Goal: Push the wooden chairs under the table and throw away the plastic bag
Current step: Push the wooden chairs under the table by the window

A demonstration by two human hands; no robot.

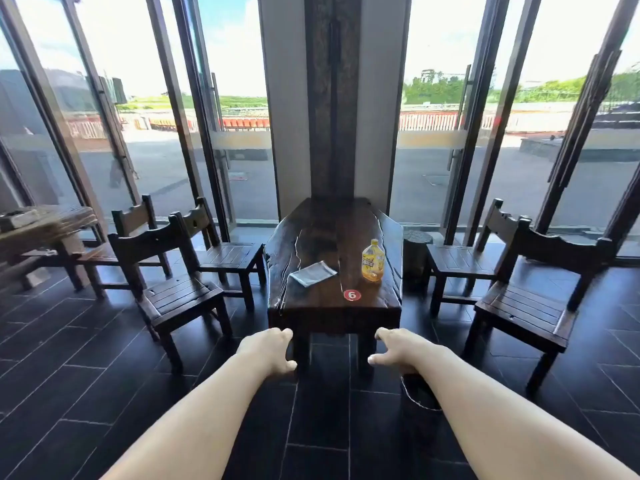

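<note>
Chairs come first in my head view: I count four wooden ones around the dark desk, two on each side, all pulled out and standing apart from it. On the left are the near left chair and the far left chair; on the right, the near right chair and the far right chair. A fifth chair stands further left by another table. On the desk I see one plastic bag lying flat near the middle, one yellow bottle upright to its right, and one red number disc. My left hand and right hand hover before the desk's near end, fingers loosely spread, holding nothing.
</note>
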